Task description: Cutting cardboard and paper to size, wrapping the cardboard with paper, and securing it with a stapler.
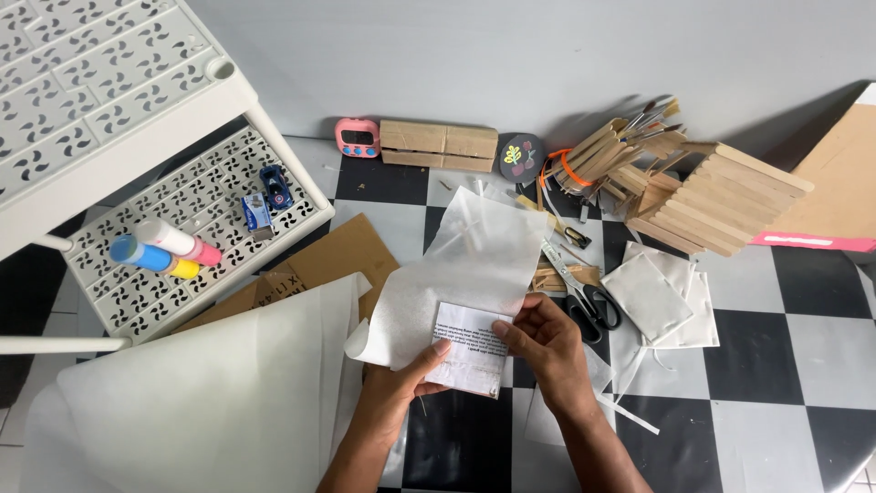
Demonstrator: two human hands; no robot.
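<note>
You're pinching the small printed card (472,358) with both hands: left hand (399,383) and right hand (545,342) fingers clamped on its edges. Light, floppy, probably creasing easily; keep gripping edges.

A white perforated plastic shelf rack (109,119) fills the upper left of the frame; its lower tier carries two capped tubes (164,246) and a small blue toy car (276,187). At the top centre, against the wall, stand a pink digital timer (357,137) and a wooden block (438,145). Black-handled scissors (584,292) lie right of centre, below a stack of flat wooden sticks (721,205).
</note>
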